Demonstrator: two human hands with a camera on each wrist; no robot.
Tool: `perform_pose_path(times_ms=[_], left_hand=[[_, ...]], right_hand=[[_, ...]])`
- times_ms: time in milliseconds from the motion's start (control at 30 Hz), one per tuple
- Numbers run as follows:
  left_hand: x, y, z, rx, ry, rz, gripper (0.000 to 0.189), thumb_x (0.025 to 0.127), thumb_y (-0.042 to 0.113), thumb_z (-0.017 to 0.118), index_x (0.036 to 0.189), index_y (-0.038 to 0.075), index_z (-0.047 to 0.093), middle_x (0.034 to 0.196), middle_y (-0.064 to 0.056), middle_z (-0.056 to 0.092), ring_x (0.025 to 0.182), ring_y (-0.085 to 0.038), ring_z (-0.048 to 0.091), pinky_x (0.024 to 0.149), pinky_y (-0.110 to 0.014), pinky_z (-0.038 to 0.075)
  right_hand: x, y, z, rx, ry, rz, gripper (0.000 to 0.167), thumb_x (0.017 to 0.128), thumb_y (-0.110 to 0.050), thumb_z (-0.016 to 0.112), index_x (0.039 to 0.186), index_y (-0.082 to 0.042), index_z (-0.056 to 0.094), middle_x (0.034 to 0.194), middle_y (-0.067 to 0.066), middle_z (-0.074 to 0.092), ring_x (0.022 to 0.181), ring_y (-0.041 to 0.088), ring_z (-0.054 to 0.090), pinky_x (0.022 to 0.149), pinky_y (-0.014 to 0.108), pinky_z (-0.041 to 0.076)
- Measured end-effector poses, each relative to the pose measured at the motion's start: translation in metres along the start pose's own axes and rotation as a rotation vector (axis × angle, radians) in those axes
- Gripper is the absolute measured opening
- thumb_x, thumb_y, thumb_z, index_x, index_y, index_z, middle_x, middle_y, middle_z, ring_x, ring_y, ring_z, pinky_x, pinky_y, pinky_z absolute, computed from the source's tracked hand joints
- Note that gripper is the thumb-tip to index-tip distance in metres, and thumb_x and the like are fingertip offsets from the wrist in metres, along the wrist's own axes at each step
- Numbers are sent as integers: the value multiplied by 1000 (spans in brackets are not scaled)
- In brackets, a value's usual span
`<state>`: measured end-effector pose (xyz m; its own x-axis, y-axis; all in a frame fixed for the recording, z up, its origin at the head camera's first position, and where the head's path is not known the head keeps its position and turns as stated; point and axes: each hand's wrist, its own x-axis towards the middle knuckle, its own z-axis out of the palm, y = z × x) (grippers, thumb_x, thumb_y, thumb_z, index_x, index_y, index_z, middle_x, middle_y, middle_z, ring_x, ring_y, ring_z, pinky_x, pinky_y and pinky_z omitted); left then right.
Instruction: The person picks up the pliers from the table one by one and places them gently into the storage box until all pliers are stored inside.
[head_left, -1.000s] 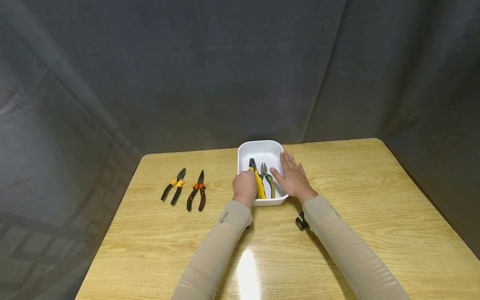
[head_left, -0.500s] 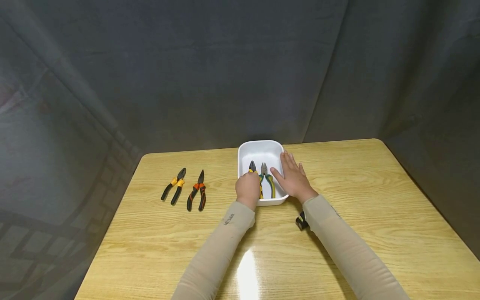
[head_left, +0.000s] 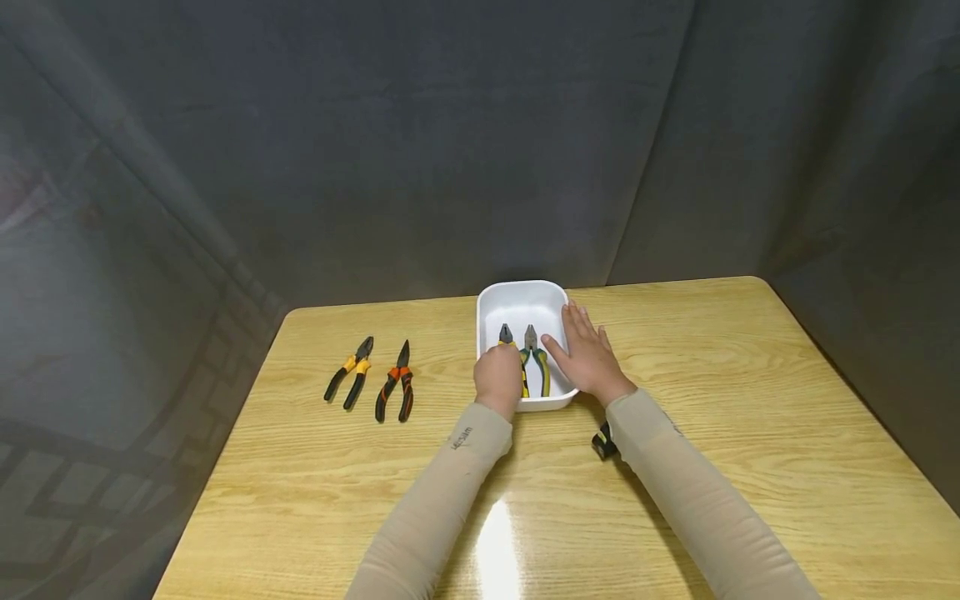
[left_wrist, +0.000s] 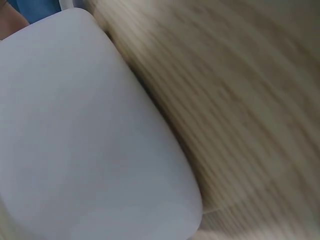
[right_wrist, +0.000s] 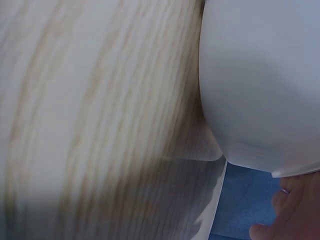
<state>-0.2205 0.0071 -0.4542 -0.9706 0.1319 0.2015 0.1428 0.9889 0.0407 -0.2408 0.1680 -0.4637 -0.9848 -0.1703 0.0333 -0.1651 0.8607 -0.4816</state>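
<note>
Head view, centre: your left fingers point(head_left: 501, 358) grip pliers point(head_left: 506, 335), likely hefty, best held by handles point(head_left: 525, 386); right fingers point(head_left: 576, 323) straight against tray point(head_left: 522, 285).

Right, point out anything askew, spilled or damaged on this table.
Nothing stands out. The tray stands upright; inside it lie the green pliers, and the left hand grips the yellow pliers there. The orange pliers and leftmost pliers look whole on the table. The bright streak looks like glare, not a spill.
</note>
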Motion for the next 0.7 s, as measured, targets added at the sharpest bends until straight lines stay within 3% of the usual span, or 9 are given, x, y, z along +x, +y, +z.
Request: perform_pose_path(times_ms=[367,700], left_hand=[[0,-1,4,-34,41,-1,10,96,4,64,95,-1,72,83,-12,73,72,-24,73,60,-34,60],[0,-2,4,-51,20,-6,13,97,5,64,105,-2,72,86,-14,73,73,-25,73,62,-35,61]], right_hand=[[1,0,0,-8,-6,0,86,105,-63,24,161,0,5,168,19,1,155,38,0,121,63,2],[2,1,0,-10,-4,1,85,105,-61,26,161,0,5,169,18,2,155,37,1,121,62,3]])
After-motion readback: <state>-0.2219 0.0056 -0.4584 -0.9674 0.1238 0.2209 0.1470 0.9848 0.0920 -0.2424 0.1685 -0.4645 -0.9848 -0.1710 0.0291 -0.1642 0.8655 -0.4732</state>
